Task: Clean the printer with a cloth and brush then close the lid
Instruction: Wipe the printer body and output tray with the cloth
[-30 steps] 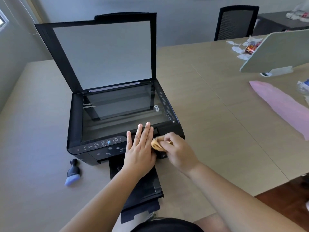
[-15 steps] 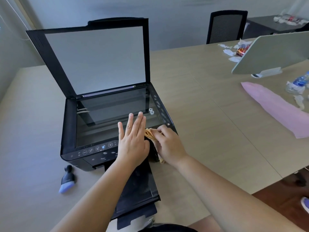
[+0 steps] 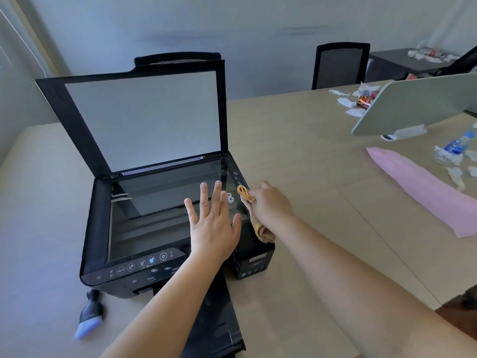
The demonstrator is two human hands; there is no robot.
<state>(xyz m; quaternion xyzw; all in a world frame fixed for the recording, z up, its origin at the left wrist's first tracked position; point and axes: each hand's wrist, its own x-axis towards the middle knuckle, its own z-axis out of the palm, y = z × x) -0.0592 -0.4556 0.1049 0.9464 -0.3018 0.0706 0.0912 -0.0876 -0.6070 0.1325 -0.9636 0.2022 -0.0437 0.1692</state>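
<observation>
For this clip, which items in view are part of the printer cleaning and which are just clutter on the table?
In use: printer, its raised lid, orange cloth gripped by the right hand, brush lying beside the printer, left hand.

Lying about: pink sheet, water bottle, crumpled wrappers, chair.

paper tray (image 3: 216,329): cut by bottom edge | cloth (image 3: 247,200): partly hidden in right hand (image 3: 271,205)

A single head-worn, wide-angle view is given, aimed forward and down from just above the forearms. The open printer (image 3: 154,215) on the worktop (image 3: 296,177) is seen close, left of centre; a chair (image 3: 339,64) and wall lie beyond.
</observation>
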